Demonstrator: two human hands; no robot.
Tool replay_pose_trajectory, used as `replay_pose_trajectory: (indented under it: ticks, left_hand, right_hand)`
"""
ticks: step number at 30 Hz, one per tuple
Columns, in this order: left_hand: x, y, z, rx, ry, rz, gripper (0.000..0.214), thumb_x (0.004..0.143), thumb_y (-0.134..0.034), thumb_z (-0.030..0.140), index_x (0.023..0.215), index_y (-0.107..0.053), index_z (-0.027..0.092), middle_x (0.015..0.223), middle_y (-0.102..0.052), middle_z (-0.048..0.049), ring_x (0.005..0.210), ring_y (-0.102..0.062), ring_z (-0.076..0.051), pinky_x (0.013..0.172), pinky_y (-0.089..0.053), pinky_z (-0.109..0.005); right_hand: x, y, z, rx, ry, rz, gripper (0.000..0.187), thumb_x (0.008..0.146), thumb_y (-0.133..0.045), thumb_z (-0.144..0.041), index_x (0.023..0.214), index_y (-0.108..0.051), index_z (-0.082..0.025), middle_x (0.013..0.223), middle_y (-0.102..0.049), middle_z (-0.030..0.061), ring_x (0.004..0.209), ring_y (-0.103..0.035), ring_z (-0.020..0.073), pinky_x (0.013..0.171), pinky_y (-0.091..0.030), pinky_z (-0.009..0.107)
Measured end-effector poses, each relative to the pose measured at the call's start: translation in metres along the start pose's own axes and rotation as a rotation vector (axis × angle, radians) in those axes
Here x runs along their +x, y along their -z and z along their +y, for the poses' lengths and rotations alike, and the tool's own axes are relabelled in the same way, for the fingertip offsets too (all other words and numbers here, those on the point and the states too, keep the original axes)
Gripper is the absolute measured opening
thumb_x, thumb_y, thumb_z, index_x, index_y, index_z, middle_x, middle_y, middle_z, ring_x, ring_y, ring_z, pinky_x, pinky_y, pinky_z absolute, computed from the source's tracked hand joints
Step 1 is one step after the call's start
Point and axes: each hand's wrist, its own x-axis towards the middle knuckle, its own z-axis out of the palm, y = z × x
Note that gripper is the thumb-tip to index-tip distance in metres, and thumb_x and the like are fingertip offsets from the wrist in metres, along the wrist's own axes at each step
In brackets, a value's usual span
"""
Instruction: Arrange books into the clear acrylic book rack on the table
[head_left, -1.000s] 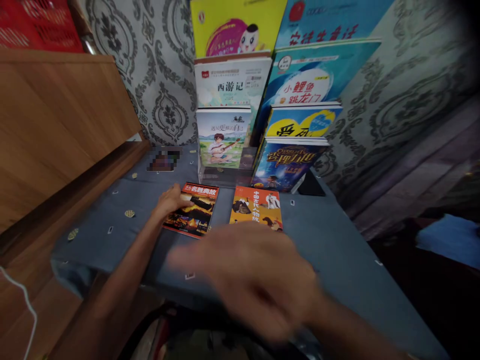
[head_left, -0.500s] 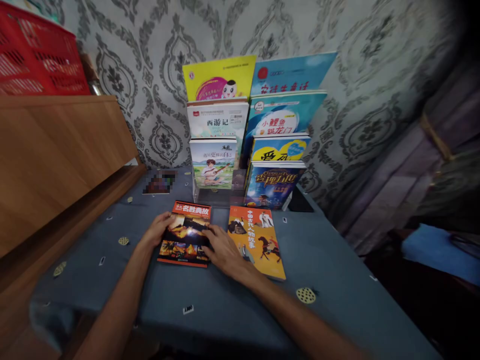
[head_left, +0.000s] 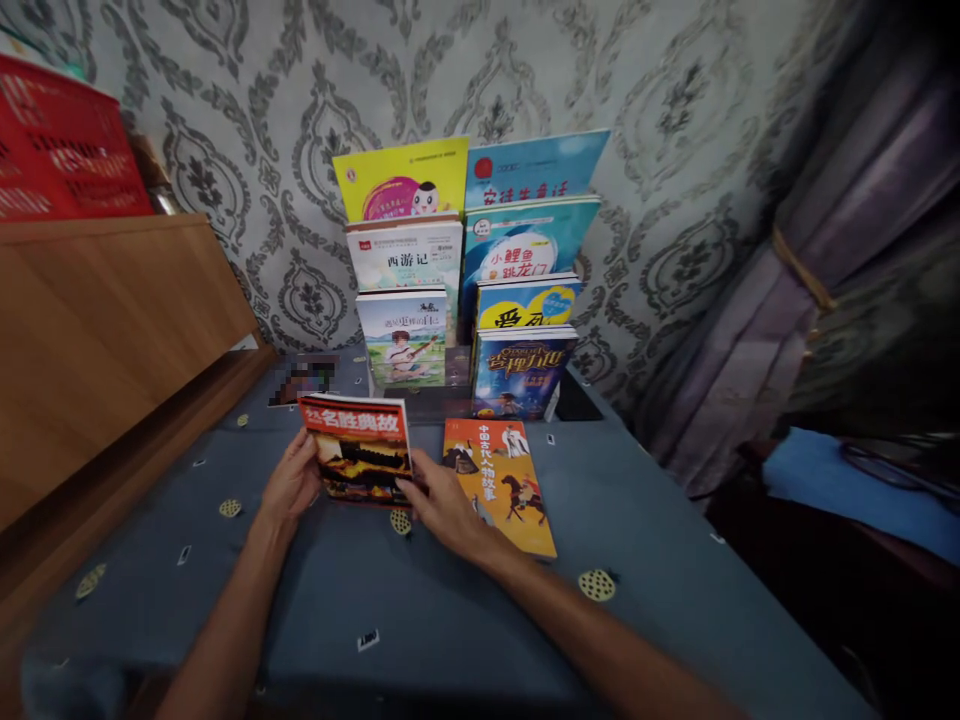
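Observation:
My left hand (head_left: pixel 291 478) and my right hand (head_left: pixel 444 507) hold a paperback with a red title band and a dark picture of a city wall (head_left: pixel 358 455) between them. The book is raised off the table and tilted, gripped at its left edge and lower right corner. Just right of my right hand, an orange-yellow paperback of Chinese historical tales (head_left: pixel 499 487) lies flat on the cloth, not touched by either hand. A small round gold-coloured cloth pattern (head_left: pixel 400 521) shows below the held book.
Behind the books stands a clear display rack (head_left: pixel 420 398) full of upright children's books. A blue-grey tablecloth (head_left: pixel 420 620) covers the table. To the left are a wooden cabinet (head_left: pixel 97 350) and a red crate (head_left: pixel 60 145). A purple curtain (head_left: pixel 750 350) hangs right.
The red-banded book has risen from the cloth and tilted up between my hands. My right hand has come in from the blurred position to the book's corner. The view has shifted upward.

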Motion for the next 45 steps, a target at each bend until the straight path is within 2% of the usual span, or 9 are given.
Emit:
replay_pose_trajectory:
  ticks: [4,9,14,20,25,30,35,39,45]
  left_hand:
    - [-0.003,0.004,0.0,-0.059,-0.059,0.004,0.052,0.053,-0.086,0.058,0.091,-0.073,0.026,0.095,-0.078,-0.0025,0.098,-0.071,-0.029,0.09,-0.056,-0.046]
    - [-0.004,0.003,-0.002,0.041,0.005,-0.126,0.037,0.057,-0.083,0.055,0.068,-0.072,0.022,0.076,-0.077,-0.0059,0.097,-0.071,-0.033,0.089,-0.056,-0.049]
    - [-0.003,0.005,-0.002,0.097,0.049,-0.165,0.038,0.053,-0.083,0.057,0.063,-0.071,0.022,0.071,-0.075,-0.0073,0.093,-0.072,-0.034,0.087,-0.056,-0.05]
    - [-0.005,-0.003,-0.003,0.159,0.069,-0.194,0.043,0.05,-0.088,0.054,0.074,-0.074,0.022,0.077,-0.076,-0.0061,0.089,-0.072,-0.031,0.086,-0.056,-0.047]
    - [-0.005,-0.008,-0.002,0.222,0.078,-0.207,0.05,0.051,-0.089,0.052,0.087,-0.074,0.021,0.085,-0.077,-0.0059,0.085,-0.072,-0.026,0.09,-0.055,-0.044]
    - [0.0,-0.015,0.0,0.33,-0.069,-0.049,0.055,0.052,-0.088,0.052,0.092,-0.07,0.019,0.093,-0.076,-0.0063,0.086,-0.071,-0.025,0.085,-0.056,-0.038]
    - [0.005,-0.022,0.003,0.566,-0.206,-0.055,0.053,0.067,-0.078,0.053,0.103,-0.067,0.016,0.1,-0.075,-0.0074,0.089,-0.068,-0.023,0.082,-0.053,-0.034]
    - [0.009,-0.029,0.005,0.796,-0.285,-0.068,0.044,0.079,-0.066,0.052,0.105,-0.065,0.017,0.097,-0.074,-0.0069,0.085,-0.066,-0.022,0.074,-0.049,-0.03]
    - [0.016,-0.049,0.001,0.86,-0.334,-0.077,0.042,0.085,-0.058,0.052,0.112,-0.059,0.019,0.103,-0.072,-0.0069,0.089,-0.066,-0.02,0.074,-0.048,-0.028]
  right_hand:
    - [-0.005,0.002,-0.007,-0.18,0.139,0.022,0.033,0.097,-0.045,-0.018,0.13,-0.05,-0.022,0.099,-0.069,0.0058,0.084,-0.066,0.0195,0.077,-0.052,0.031]
    - [-0.007,-0.003,0.002,-0.267,0.12,0.048,0.024,0.097,-0.045,-0.016,0.119,-0.053,-0.02,0.093,-0.068,0.0058,0.08,-0.064,0.02,0.075,-0.05,0.03]
    - [-0.008,-0.003,0.001,-0.302,0.152,0.054,0.02,0.096,-0.044,-0.017,0.114,-0.052,-0.021,0.09,-0.066,0.0054,0.079,-0.062,0.0203,0.071,-0.047,0.029]
    - [-0.007,-0.001,0.0,-0.303,0.112,0.044,0.011,0.097,-0.043,-0.018,0.103,-0.052,-0.021,0.086,-0.065,0.0049,0.077,-0.061,0.0194,0.07,-0.046,0.029]
    - [-0.005,0.0,0.001,-0.261,0.085,0.035,0.012,0.097,-0.043,-0.018,0.105,-0.051,-0.021,0.084,-0.065,0.0033,0.075,-0.063,0.0184,0.07,-0.047,0.029]
    - [0.0,0.004,0.0,-0.191,0.058,0.036,0.015,0.097,-0.041,-0.017,0.107,-0.051,-0.02,0.078,-0.066,0.002,0.077,-0.067,0.0191,0.074,-0.048,0.03]
    - [0.006,0.01,0.003,-0.149,0.021,0.065,0.019,0.096,-0.04,-0.018,0.11,-0.054,-0.019,0.076,-0.068,0.0025,0.075,-0.068,0.0205,0.074,-0.05,0.031]
    - [0.013,0.019,0.011,-0.153,-0.008,0.147,0.021,0.094,-0.042,-0.018,0.11,-0.056,-0.02,0.079,-0.07,0.003,0.079,-0.07,0.0217,0.075,-0.051,0.033]
    - [0.023,0.027,0.031,-0.116,-0.029,0.213,0.022,0.093,-0.04,-0.018,0.11,-0.055,-0.021,0.089,-0.071,0.005,0.079,-0.071,0.0203,0.075,-0.052,0.033]
